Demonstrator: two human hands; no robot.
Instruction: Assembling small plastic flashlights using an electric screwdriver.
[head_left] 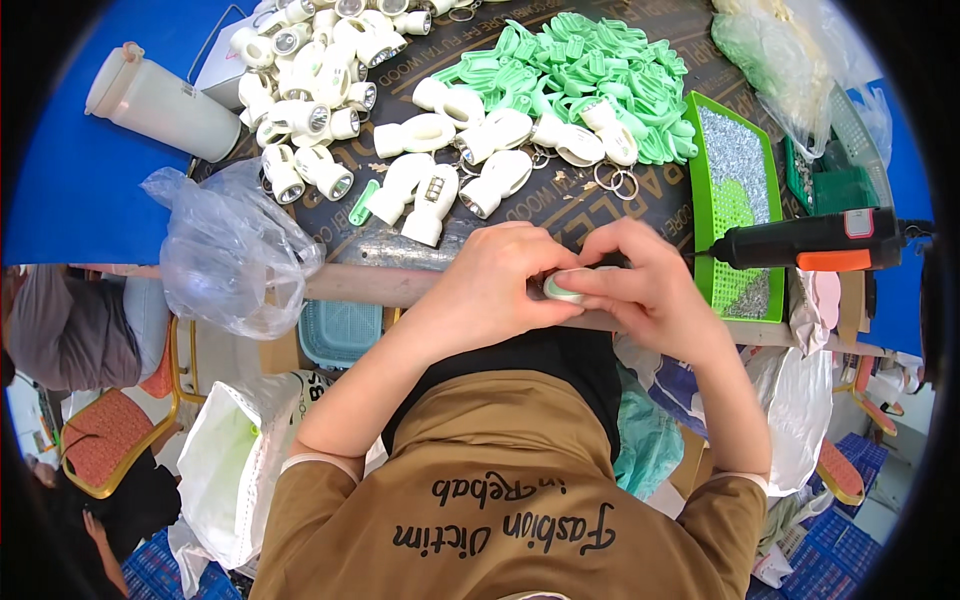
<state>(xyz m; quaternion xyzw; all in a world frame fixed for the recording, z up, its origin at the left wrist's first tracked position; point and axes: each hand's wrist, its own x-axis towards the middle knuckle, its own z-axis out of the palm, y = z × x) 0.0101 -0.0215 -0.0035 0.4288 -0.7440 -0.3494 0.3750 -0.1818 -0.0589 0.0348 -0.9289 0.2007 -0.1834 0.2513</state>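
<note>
At the table's front edge, my left hand [503, 278] and my right hand [652, 287] meet with fingers closed on a small white and pale green piece [562, 288]. Fingers cover most of it; it looks like one of the keychain flashlights. Just beyond the hands lie several white keychain flashlights [497, 135], some with metal rings [616, 182]. One flashlight [431, 207] rests with its back opening up, beside a single green plastic part [364, 203]. A heap of green plastic parts [590, 75] sits farther back.
More white flashlights [320, 60] pile at the back left, near a white tumbler [160, 100] and a clear plastic bag [235, 250]. On the right, a black electric screwdriver [810, 242] lies across a green tray [702, 190] of small metal screws [738, 150]. A blue basket [340, 332] stands below the table edge.
</note>
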